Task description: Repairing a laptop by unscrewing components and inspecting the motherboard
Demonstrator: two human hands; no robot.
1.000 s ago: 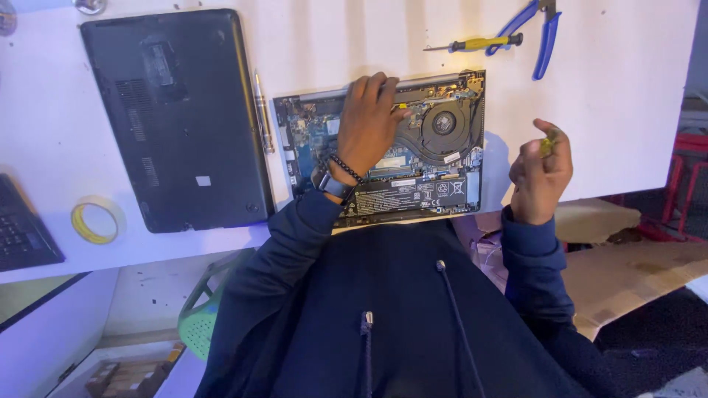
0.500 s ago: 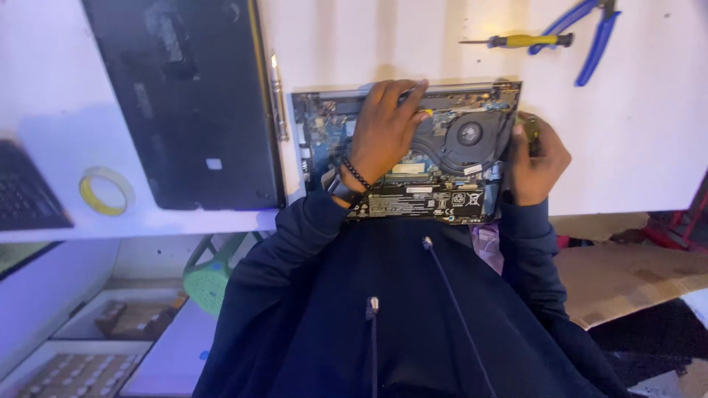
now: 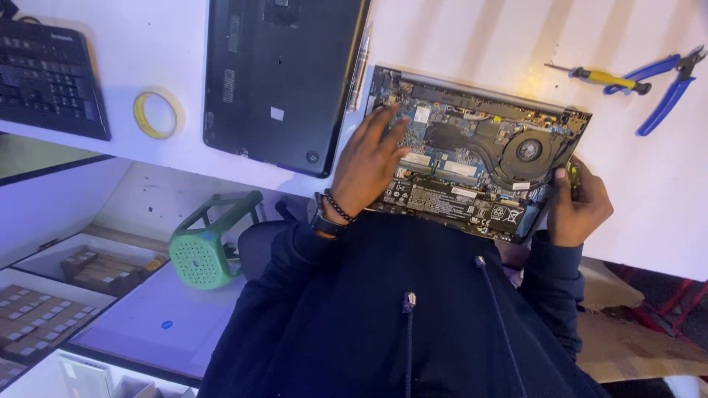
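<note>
An opened laptop (image 3: 472, 158) lies on the white table with its circuit board, heat pipe and round fan (image 3: 528, 150) exposed. My left hand (image 3: 369, 163) rests flat on the board's left side, fingers spread, with a bead bracelet and a watch at the wrist. At the laptop's right near corner my right hand (image 3: 579, 206) grips a small yellow-green tool (image 3: 573, 175), its tip against the laptop's edge. My dark hooded top fills the lower middle of the view.
The removed black bottom cover (image 3: 280, 77) lies left of the laptop. A yellow tape roll (image 3: 156, 114) and a black keyboard (image 3: 48, 74) sit further left. A yellow-handled screwdriver (image 3: 601, 76) and blue pliers (image 3: 664, 85) lie at the far right. A green stool (image 3: 210, 243) stands below the table edge.
My right hand came down from mid-air to the laptop's right near corner with the small tool. My left hand slid left across the board. The view has shifted right.
</note>
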